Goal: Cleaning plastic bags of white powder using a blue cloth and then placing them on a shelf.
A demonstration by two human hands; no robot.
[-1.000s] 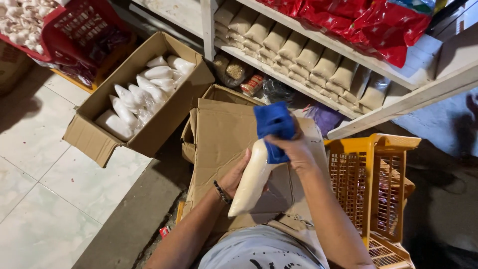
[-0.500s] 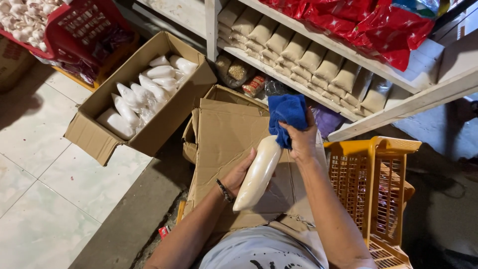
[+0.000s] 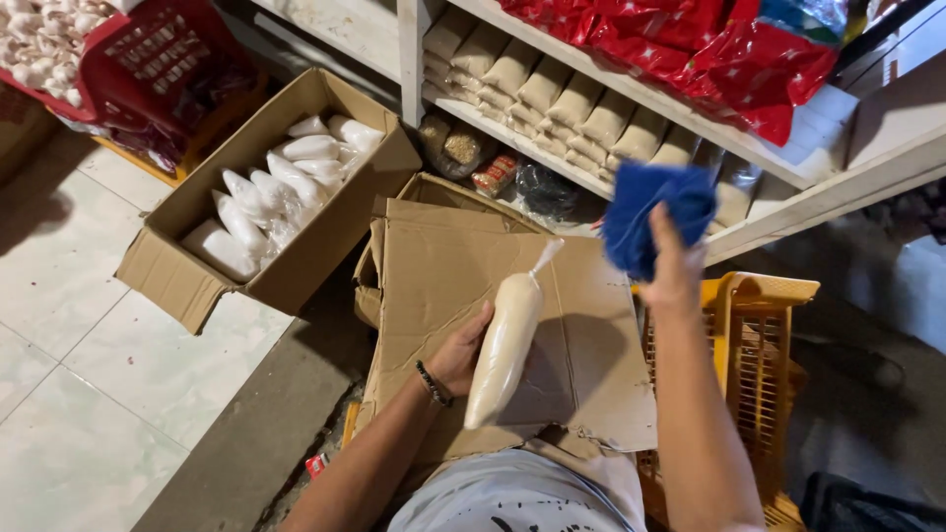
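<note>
My left hand (image 3: 461, 352) grips a long clear plastic bag of white powder (image 3: 505, 338), tied at the top, and holds it tilted over a flattened cardboard sheet (image 3: 581, 325). My right hand (image 3: 673, 264) is raised higher, to the right of the bag, and clutches a crumpled blue cloth (image 3: 645, 217). The cloth is clear of the bag.
An open cardboard box (image 3: 212, 276) at the left holds several similar white bags (image 3: 271, 192). White shelves (image 3: 631, 94) carry rows of tan packets and red packages. A yellow plastic crate (image 3: 759, 365) stands at the right, a red crate (image 3: 148, 69) at the top left.
My right hand has lifted the blue cloth off the top of the bag and moved it up and to the right. The left hand still holds the bag in about the same place.
</note>
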